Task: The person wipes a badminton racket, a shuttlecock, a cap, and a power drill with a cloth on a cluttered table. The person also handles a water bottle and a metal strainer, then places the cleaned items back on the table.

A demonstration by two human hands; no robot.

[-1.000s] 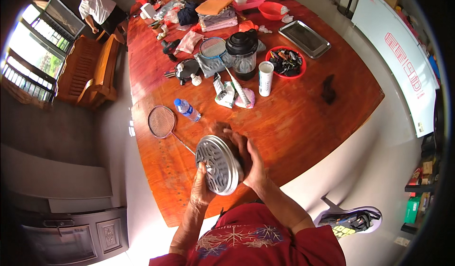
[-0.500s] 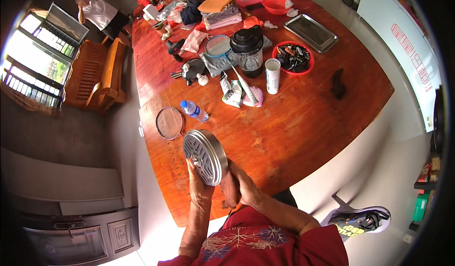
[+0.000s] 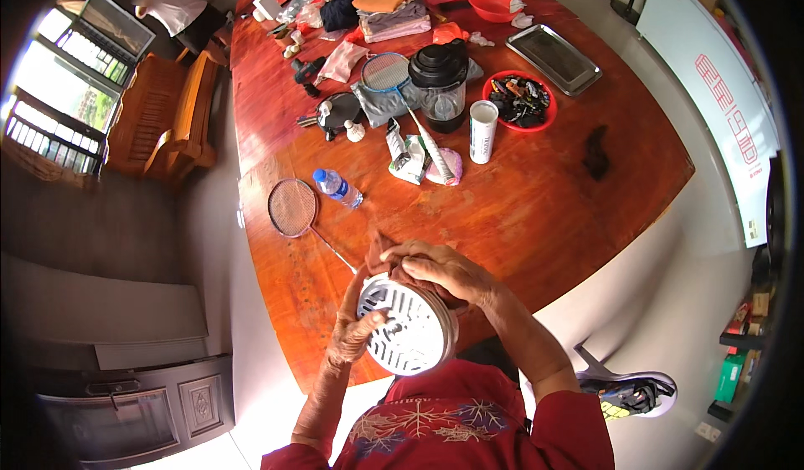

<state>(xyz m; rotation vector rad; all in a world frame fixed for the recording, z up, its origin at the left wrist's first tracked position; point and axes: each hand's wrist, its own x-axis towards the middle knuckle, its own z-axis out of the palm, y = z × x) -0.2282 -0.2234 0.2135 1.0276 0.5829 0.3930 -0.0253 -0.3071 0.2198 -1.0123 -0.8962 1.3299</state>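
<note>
A round silver metal case with a slotted face [image 3: 410, 327] is held over the near edge of the table, its slots turned up toward me. My left hand [image 3: 355, 329] grips its left rim, the thumb lying over the slotted face. My right hand [image 3: 448, 271] is closed on a brown cloth [image 3: 387, 256] and presses it against the far rim of the case. Part of the cloth is hidden beneath my fingers. Just beyond lies a badminton racket [image 3: 293, 208], its shaft running toward my left hand, beside a blue-capped water bottle [image 3: 338, 188].
Farther up the wooden table [image 3: 536, 219] stand a white tube [image 3: 482, 132], a black-lidded clear jug [image 3: 439, 89], a red basket of small dark items [image 3: 521, 101] and a metal tray [image 3: 554, 58]. Another racket [image 3: 385, 73] lies there. A person [image 3: 176, 9] stands at the far left.
The case has come nearer to me and tipped so its slotted face points upward. My right hand moved with the brown cloth from below the case to its far rim.
</note>
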